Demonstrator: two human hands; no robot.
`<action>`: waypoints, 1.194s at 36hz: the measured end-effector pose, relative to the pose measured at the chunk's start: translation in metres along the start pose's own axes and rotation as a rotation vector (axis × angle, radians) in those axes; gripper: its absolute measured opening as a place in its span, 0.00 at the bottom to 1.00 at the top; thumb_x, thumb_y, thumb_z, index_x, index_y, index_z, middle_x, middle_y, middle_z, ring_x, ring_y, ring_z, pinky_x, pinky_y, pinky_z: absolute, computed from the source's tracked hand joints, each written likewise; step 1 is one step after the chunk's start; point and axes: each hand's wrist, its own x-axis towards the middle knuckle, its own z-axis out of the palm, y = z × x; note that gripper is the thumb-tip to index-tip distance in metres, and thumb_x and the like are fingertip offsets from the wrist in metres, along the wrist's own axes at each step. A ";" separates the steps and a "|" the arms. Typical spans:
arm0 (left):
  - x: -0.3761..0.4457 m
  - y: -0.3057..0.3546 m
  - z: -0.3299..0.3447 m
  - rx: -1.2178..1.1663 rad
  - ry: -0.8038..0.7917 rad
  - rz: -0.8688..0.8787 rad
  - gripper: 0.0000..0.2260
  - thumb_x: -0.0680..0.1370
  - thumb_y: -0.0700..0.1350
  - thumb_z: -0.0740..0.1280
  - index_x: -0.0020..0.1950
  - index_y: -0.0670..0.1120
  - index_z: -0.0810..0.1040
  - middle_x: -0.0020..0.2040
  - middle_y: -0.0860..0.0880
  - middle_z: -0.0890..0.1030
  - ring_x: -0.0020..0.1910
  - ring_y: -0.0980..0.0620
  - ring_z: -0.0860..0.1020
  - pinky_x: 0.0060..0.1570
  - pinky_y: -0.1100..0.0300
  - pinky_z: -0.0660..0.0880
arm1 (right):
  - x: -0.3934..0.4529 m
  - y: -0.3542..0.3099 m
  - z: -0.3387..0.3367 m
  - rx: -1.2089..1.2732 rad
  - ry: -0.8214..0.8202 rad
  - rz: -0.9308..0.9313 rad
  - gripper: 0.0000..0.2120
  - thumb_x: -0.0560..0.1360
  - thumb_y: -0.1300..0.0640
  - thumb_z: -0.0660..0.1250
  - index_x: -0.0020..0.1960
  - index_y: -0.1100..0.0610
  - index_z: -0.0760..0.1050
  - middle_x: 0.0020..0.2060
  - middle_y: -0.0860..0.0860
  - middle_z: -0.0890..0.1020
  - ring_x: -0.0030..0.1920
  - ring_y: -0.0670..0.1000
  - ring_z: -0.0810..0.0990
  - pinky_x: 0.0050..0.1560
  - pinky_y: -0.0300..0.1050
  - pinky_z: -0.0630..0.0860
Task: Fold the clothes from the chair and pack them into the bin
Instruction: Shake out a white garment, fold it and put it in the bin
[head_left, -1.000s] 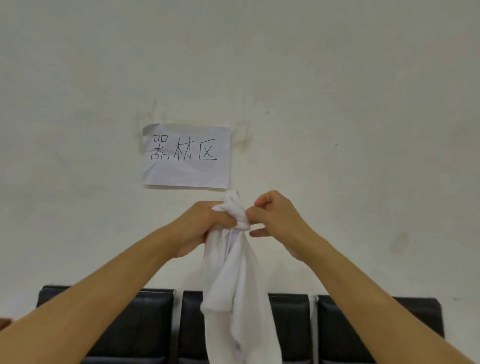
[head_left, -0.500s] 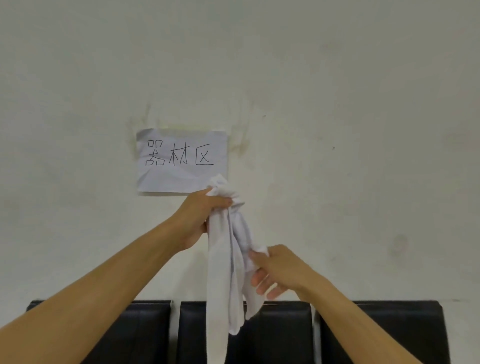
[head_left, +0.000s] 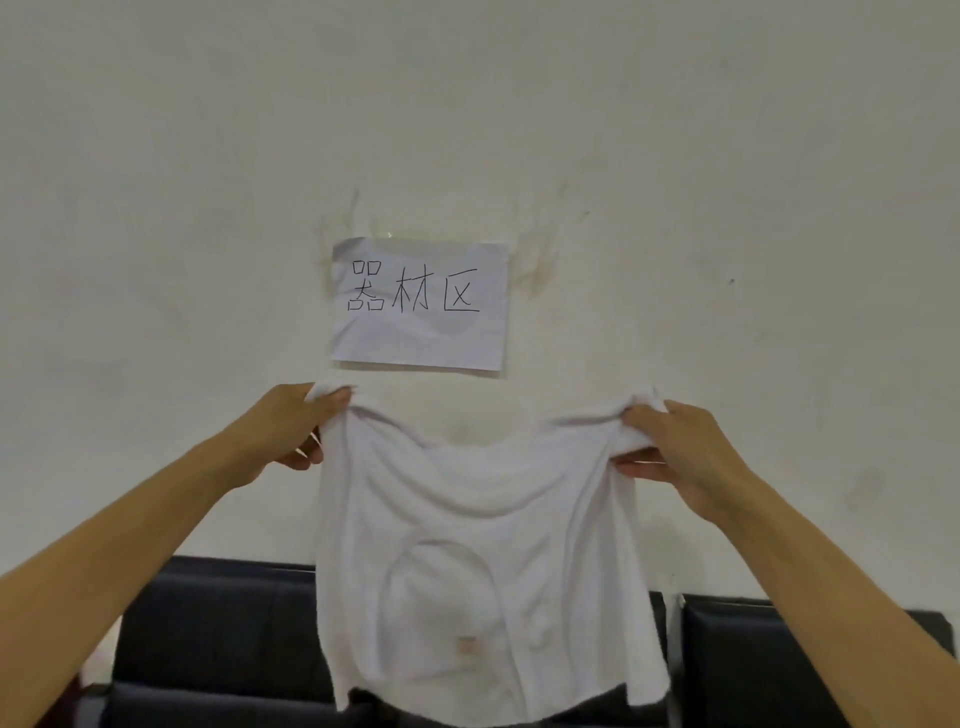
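Now the thin white shirt (head_left: 483, 530) hangs spread, its lower hem rumpled.

Both forearms bare to the frame's edge, no sleeves visible.

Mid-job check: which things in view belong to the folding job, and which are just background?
Job: white garment, held spread by left hand and right hand; black chairs.
Background: handwritten paper sign; wall.

A stained, off-white plaster wall (head_left: 727, 156) carries a creased white paper sheet (head_left: 420, 306) with handwritten characters; black padded chairs (head_left: 218, 639) line its base.
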 end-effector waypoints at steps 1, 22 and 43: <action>-0.001 -0.003 -0.003 0.014 0.009 -0.006 0.16 0.79 0.55 0.61 0.48 0.43 0.78 0.34 0.47 0.77 0.27 0.51 0.73 0.29 0.60 0.71 | 0.000 0.001 0.000 0.002 0.001 -0.005 0.09 0.75 0.63 0.65 0.53 0.64 0.76 0.47 0.60 0.83 0.46 0.57 0.83 0.45 0.50 0.81; 0.001 -0.034 -0.019 -0.206 0.011 -0.120 0.12 0.79 0.49 0.64 0.57 0.42 0.77 0.46 0.40 0.81 0.44 0.44 0.81 0.41 0.52 0.78 | 0.008 0.021 0.003 0.096 0.006 0.023 0.06 0.75 0.61 0.67 0.50 0.60 0.74 0.49 0.60 0.81 0.46 0.59 0.82 0.49 0.55 0.80; 0.015 -0.050 -0.009 -0.536 -0.004 -0.061 0.08 0.78 0.45 0.65 0.56 0.46 0.78 0.49 0.46 0.80 0.51 0.44 0.79 0.53 0.46 0.76 | 0.004 0.031 0.007 0.115 -0.053 0.088 0.08 0.78 0.59 0.64 0.55 0.60 0.73 0.51 0.58 0.80 0.44 0.59 0.83 0.48 0.56 0.81</action>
